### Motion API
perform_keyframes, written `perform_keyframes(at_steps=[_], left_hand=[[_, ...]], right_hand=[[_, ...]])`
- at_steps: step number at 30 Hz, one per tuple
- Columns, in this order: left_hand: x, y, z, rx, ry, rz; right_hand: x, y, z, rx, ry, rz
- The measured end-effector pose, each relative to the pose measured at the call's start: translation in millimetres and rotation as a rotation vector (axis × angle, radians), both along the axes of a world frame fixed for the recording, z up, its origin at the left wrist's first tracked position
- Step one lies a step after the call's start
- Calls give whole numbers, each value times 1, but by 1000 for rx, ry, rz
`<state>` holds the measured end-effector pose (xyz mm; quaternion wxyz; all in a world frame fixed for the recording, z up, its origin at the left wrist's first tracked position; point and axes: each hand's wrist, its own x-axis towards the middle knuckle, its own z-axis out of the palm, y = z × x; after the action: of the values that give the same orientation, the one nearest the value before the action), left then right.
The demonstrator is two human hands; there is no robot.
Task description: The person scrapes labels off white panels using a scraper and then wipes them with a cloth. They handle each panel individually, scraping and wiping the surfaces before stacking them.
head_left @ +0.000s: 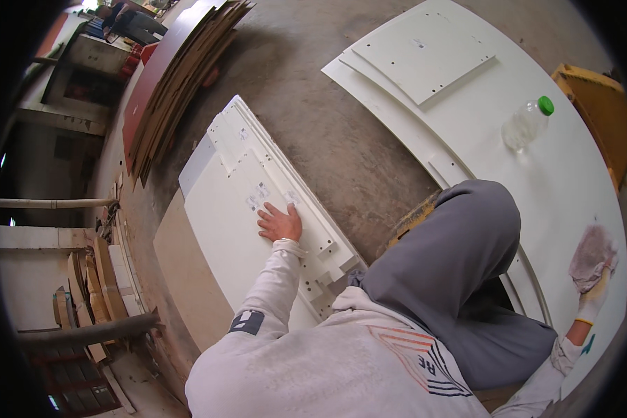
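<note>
My left hand (281, 223), bare, lies palm down with its fingers spread on a stack of white panels (244, 167). These panels have drilled holes and small printed labels, and the hand rests beside some of those labels. Out to the far right, my right hand (595, 291) wears a pale knit glove with a yellow cuff edge. It is closed on a greyish-pink rag (592, 256) that touches the large white board (550, 209); the fingers are partly hidden. A dark smudge marks the board just beyond the rag.
A clear bottle with a green cap (526, 124) and a smaller drilled panel (425, 59) lie on the large board. Behind it is a yellow metal piece (599, 118). Stacked brown boards (181, 83) lean at upper left, wood offcuts (90, 285) below. Another person (132, 24) stands far off.
</note>
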<state>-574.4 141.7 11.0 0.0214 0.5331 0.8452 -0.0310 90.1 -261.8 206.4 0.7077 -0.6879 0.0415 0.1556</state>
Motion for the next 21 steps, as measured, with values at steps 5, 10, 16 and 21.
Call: perform_keyframes(at_steps=[5,10,16,21], left_hand=[[23,-20,-17,57,37,-339],[93,-81,7,-242,-28,-659],[100,-75,-1,-321,124,-809],[174,-37,-26,-147,-248,-1094]], right_hand=[[18,-22,-8,94,65,20],[17,-13,-8,200,59,-143],[18,-26,-2,283,-39,-268],[24,-74,-51,279,118,-296]])
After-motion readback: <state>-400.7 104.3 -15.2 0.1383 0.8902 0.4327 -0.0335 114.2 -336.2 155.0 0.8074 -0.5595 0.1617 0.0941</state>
